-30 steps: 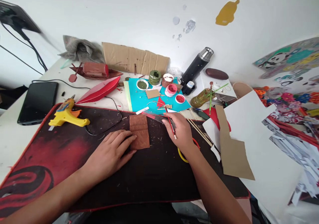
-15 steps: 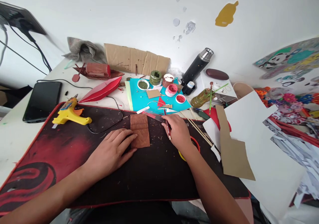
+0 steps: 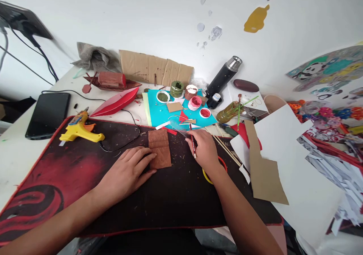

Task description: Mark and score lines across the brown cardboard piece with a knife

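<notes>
One brown card (image 3: 160, 149) lies partly under flat left fingers (image 3: 144, 159); right fingers (image 3: 199, 138) beside it pinch a red pencil (image 3: 193, 140).

One red-brown card (image 3: 160, 149), one pencil (image 3: 193, 143), one glue gun (image 3: 81, 132)

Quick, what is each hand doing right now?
Left hand: open, flat, fingertips resting on the brown card piece.
Right hand: closed, holding a red pencil.
</notes>
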Demonstrator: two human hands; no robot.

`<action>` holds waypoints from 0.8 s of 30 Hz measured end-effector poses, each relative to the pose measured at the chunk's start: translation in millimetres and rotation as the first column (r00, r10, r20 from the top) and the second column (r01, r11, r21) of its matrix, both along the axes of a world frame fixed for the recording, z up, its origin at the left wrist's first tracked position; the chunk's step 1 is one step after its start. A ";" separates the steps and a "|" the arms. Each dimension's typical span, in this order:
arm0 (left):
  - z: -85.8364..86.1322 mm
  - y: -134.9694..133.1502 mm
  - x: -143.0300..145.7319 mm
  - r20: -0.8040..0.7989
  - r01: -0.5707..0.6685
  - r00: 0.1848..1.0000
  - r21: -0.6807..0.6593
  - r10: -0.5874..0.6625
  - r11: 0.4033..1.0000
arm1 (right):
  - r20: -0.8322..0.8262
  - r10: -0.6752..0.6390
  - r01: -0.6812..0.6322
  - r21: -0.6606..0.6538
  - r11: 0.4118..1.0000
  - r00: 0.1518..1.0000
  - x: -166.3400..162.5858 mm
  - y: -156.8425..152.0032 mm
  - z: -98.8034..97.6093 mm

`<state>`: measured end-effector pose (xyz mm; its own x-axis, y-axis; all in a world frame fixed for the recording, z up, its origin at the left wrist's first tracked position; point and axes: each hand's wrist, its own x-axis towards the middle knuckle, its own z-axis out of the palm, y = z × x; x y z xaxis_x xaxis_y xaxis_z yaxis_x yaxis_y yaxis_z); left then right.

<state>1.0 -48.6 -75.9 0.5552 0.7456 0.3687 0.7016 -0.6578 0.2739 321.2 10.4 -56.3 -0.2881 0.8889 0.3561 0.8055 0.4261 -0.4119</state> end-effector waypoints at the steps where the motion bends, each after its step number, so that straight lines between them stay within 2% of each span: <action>1: -0.5 -0.1 -0.2 0.002 -0.003 1.000 -0.008 0.003 1.000 | -0.036 -0.004 0.003 -0.006 1.000 0.999 -0.8 -1.7 3.0; 4: -1.6 -0.4 -0.4 0.007 -0.006 1.000 -0.022 0.006 1.000 | -0.236 -0.019 0.008 -0.050 0.999 0.972 -7.4 -9.9 14.5; 6: -1.7 -0.6 -0.2 0.008 -0.002 1.000 -0.015 0.003 1.000 | -0.397 -0.031 -0.008 -0.096 0.995 0.917 -15.1 -15.6 21.4; 9: -0.2 -0.8 0.4 0.005 -0.003 1.000 0.009 0.003 1.000 | -0.575 -0.090 -0.068 -0.247 0.967 0.814 -28.6 -19.7 25.3; 12: 2.5 -0.4 1.0 -0.013 0.000 1.000 0.032 0.001 0.999 | -0.652 -0.144 -0.134 -0.357 0.925 0.745 -40.9 -17.2 21.4; 19: 3.9 2.0 1.8 0.013 0.022 1.000 -0.012 -0.021 1.000 | -0.757 -0.192 -0.269 -0.439 0.857 0.625 -55.5 -3.8 9.6; 22: 3.3 1.8 1.8 0.000 0.024 1.000 -0.005 -0.024 1.000 | -0.780 -0.212 -0.273 -0.439 0.856 0.589 -57.9 0.0 5.6; 24: 3.3 1.4 1.8 -0.004 0.024 1.000 -0.006 -0.024 1.000 | -0.772 -0.206 -0.260 -0.432 0.864 0.601 -59.1 1.7 3.5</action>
